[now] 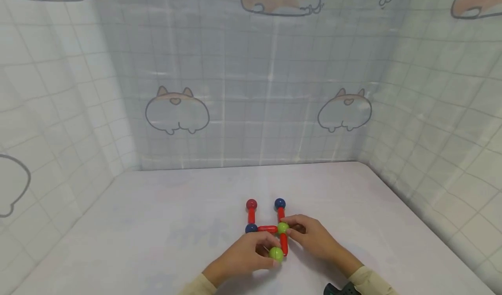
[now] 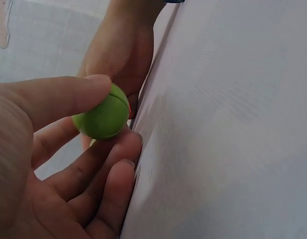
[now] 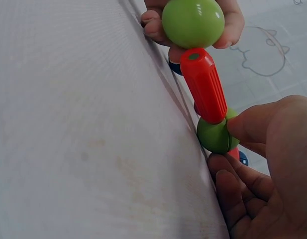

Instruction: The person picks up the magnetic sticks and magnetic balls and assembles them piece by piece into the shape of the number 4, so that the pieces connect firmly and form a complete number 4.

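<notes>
My left hand (image 1: pixel 251 252) pinches a green ball (image 1: pixel 276 254) between thumb and fingers; the left wrist view shows this ball (image 2: pixel 104 115) up close. It is beside the near end of a red rod (image 1: pixel 284 244). My right hand (image 1: pixel 313 236) pinches a second green ball (image 1: pixel 283 228), where that rod joins. From this ball another red rod (image 1: pixel 267 229) runs left to a blue ball (image 1: pixel 251 228), and one more runs away to a far blue ball (image 1: pixel 280 203). A red ball (image 1: pixel 251 204) tops the rod (image 1: pixel 251 216) on the left. In the right wrist view the rod's free end (image 3: pixel 194 56) faces the held ball.
The pieces lie on a pale tabletop (image 1: pixel 164 225). Grid-patterned curtains with cartoon animals (image 1: pixel 251 90) hang behind the table and at both sides. A dark band (image 1: pixel 340 289) sits on the right wrist by the sleeve.
</notes>
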{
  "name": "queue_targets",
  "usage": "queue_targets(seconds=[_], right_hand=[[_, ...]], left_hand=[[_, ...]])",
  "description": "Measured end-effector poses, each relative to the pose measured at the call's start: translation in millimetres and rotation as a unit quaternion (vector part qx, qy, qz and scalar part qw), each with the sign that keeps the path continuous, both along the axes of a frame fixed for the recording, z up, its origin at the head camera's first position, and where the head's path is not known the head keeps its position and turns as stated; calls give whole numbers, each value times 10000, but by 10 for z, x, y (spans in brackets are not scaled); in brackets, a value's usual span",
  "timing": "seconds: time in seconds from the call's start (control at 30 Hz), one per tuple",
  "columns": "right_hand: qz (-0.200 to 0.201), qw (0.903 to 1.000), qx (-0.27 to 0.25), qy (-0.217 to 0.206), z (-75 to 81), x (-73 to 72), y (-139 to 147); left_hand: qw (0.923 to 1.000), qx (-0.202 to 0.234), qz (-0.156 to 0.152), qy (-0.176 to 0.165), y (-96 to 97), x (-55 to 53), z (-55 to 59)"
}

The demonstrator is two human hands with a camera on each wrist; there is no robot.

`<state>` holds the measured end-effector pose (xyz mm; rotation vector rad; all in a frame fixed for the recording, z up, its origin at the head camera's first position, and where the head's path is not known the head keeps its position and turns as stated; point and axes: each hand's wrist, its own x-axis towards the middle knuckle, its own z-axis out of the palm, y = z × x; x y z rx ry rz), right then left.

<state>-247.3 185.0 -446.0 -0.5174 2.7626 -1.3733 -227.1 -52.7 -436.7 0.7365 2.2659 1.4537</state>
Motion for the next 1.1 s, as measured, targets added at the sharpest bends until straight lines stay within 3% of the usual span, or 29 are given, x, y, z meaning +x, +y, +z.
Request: queue_targets(seconds=[0.4,0.6,0.9,1.1], right_hand=[[23,10000,-58,21,-16,-23,16],[23,10000,-12,-3,-21,-28,19],[27,10000,27,8,-23,-37,12],[36,10000,0,19,-15,-25,12]], left_hand=[[9970,-156,-528,537,43,32,9],[9963,-315,-458,648,83,81,16],[9895,-567,-385,1269,144,100,-8],[9875,-571,-374,1419,192,109,10]])
